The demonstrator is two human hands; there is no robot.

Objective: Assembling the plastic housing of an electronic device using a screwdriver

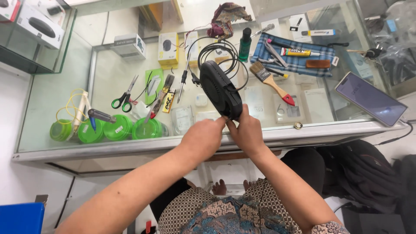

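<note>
Both of my hands hold a black oval plastic device (219, 88) upright above the glass counter (60, 91). My left hand (203, 138) pinches its lower edge from the left. My right hand (248, 131) grips the same lower edge from the right, fingers closed on it. A coiled black cable (219, 50) runs from behind the device's top. The fingertips of both hands meet at the device's bottom corner.
On the counter lie green-handled scissors (124, 99), round green containers (104, 128), a screwdriver (183, 81), a paintbrush with a red-tipped handle (272, 82), a green bottle (245, 44), a blue checked cloth with tools (294, 54), a phone (371, 99) at the right, and small boxes (168, 49).
</note>
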